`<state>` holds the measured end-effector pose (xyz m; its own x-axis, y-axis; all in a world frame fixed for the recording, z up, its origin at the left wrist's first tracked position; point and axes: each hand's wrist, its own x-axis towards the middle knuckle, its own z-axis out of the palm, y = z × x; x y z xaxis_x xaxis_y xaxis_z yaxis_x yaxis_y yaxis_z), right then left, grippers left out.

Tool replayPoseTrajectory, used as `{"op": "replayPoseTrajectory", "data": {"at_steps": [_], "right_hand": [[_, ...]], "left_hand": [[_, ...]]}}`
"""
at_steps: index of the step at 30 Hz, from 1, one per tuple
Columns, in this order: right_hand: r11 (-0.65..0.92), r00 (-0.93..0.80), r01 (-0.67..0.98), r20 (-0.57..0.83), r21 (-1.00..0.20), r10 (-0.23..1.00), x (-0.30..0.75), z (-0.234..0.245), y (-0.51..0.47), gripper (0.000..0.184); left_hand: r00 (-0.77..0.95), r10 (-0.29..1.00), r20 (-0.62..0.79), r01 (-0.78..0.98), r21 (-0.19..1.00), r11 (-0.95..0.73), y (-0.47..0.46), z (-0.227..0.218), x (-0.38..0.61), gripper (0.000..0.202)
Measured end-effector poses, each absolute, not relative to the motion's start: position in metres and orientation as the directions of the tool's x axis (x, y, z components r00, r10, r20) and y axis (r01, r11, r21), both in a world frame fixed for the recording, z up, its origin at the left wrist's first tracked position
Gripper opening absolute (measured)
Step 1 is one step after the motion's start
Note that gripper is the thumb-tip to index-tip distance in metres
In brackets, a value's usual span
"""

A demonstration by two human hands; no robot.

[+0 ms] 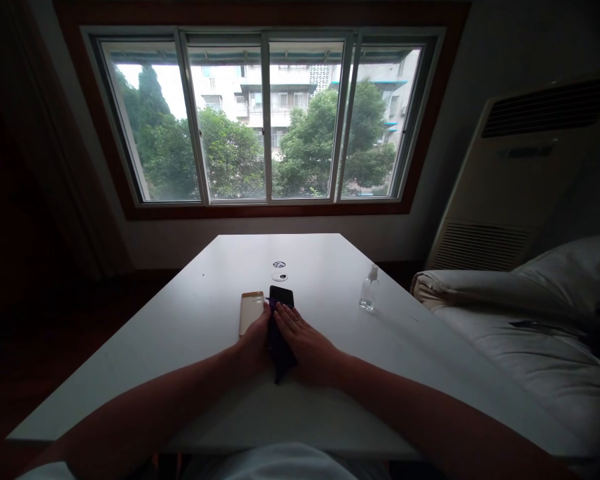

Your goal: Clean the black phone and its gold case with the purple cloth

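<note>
Smartphone (pixel 282 293) and dark purple cloth (pixel 279 350) are brought together between the two hands near the middle of the white worktop (pixel 190 387); the phone's dark far end is left uncovered, while the rest is hidden by cloth and hands. The fingers of the right hand (pixel 307 343) are stretched out side by side and laid flat over the cloth. By the left hand (pixel 254 339) the thumb is set along the cloth's left edge; its other fingers are hidden, so whether anything is clamped by them cannot be told.

As far as can be judged, the uncasing is done and the handling of the phone with the cloth is under way; how much of its surface is left to be covered cannot be seen. The pale phone case (pixel 251 313) is laid just beside the left hand, with the phone out of it. A transparent spray bottle (pixel 367 293) is stood upright to the right, well apart from the hands, with only a little clear liquid held at its bottom.
</note>
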<state>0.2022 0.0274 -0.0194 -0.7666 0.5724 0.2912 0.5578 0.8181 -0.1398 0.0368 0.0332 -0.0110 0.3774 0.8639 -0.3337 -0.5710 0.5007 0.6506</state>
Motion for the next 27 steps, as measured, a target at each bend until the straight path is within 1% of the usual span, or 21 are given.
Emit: {"op": "replayPoseTrajectory", "data": {"at_steps": [4,8,12,15,18,22,25,27], "right_hand": [[0.769,-0.712,0.601,0.293,-0.217,0.639,0.206,-0.026,0.04,0.113],[0.72,-0.655,0.63,0.3,-0.291,0.694,0.213,-0.032,0.05,0.119],[0.703,-0.63,0.63,0.312,-0.33,0.711,0.218,-0.035,0.052,0.12],[0.724,-0.64,0.606,0.339,-0.33,0.69,0.218,-0.035,0.049,0.116],[0.775,-0.682,0.551,0.368,-0.309,0.632,0.217,-0.033,0.043,0.105],[0.824,-0.742,0.501,0.359,-0.263,0.566,0.214,-0.029,0.03,0.1],[0.846,-0.774,0.483,0.343,-0.226,0.533,0.21,-0.023,0.02,0.098],[0.864,-0.795,0.464,0.338,-0.197,0.504,0.208,-0.02,0.014,0.098]], "left_hand": [[0.452,0.838,-0.307,-0.52,0.672,0.527,0.032,-0.01,0.034,0.077],[0.549,0.795,-0.258,-0.509,0.651,0.563,0.031,-0.004,0.034,0.082],[0.575,0.774,-0.266,-0.497,0.638,0.589,0.03,0.0,0.037,0.084],[0.55,0.786,-0.28,-0.499,0.645,0.579,0.03,-0.002,0.037,0.083],[0.542,0.801,-0.253,-0.512,0.657,0.554,0.031,-0.008,0.036,0.08],[0.543,0.807,-0.231,-0.509,0.674,0.536,0.033,-0.013,0.034,0.078],[0.525,0.811,-0.257,-0.499,0.679,0.538,0.031,-0.01,0.032,0.078],[0.487,0.819,-0.303,-0.489,0.682,0.543,0.029,-0.007,0.032,0.079]]}}
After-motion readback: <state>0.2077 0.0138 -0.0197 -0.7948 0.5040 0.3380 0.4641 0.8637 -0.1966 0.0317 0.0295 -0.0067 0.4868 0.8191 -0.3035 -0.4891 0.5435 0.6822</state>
